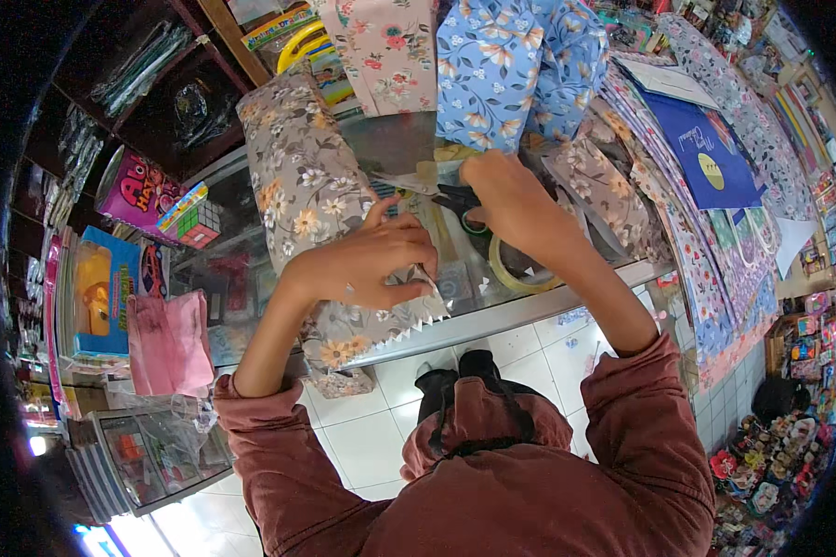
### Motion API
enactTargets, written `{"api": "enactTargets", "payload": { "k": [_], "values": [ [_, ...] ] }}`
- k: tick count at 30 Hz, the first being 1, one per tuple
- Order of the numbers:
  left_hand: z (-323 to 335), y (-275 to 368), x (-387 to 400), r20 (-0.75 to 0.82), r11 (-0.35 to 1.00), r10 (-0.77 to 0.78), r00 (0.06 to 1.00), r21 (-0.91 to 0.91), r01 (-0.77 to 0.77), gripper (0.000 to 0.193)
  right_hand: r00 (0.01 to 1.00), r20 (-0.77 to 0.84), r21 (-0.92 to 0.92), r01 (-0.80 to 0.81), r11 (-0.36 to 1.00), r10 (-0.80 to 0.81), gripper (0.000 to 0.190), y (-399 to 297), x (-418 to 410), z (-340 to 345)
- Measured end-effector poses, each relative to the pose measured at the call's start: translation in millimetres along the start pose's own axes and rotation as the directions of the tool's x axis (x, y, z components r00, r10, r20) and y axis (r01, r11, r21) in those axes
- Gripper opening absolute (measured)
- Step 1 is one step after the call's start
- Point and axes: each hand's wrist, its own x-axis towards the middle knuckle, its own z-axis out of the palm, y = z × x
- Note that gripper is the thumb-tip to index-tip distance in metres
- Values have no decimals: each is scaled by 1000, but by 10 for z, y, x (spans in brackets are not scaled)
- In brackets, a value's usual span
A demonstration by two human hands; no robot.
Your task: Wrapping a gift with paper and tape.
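Observation:
A long bundle in grey-brown floral wrapping paper (pixel 305 188) lies along the left of a glass-topped counter (pixel 383 136), its near end reaching the front edge. My left hand (pixel 369 261) rests across it, thumb and fingers gripping a loose flap of the paper. That flap ends in a zigzag-cut edge. My right hand (pixel 515 202) is curled at the black and green handles of a pair of scissors (pixel 453 198), whose blades point left towards the bundle. Partly under the right forearm lies a roll of tape (pixel 501 268), with small white paper scraps beside it.
Blue floral wrapped items (pixel 501 76) and pink floral paper (pixel 390 56) sit at the back. Paper gift bags (pixel 703 150) and floral sheets lie to the right. Left are a puzzle cube (pixel 198 224), a pink pouch (pixel 169 341) and boxed goods. The metal counter edge (pixel 474 331) runs before me.

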Motion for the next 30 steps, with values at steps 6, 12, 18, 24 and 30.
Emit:
{"api": "enactTargets", "payload": {
  "k": [6,12,18,24,30],
  "values": [
    [-129,1,-90,105,997,-28,994,-67,35,16,882,416,355,-382,853,222,20,-358,-127,-233],
    [-175,-12,-82,103,994,42,994,-106,-31,16,821,525,707,-567,422,224,23,-600,-575,-42],
    [-126,-42,-106,101,992,54,993,-121,-41,21,806,526,740,-591,322,271,19,-597,-661,84],
    [-66,-5,-80,43,997,68,997,-36,-66,24,771,548,737,-628,250,324,25,-563,-713,45],
    [-10,-23,-78,-42,997,78,996,-7,-78,24,720,630,685,-692,229,292,27,-492,-682,29]
  ]
}}
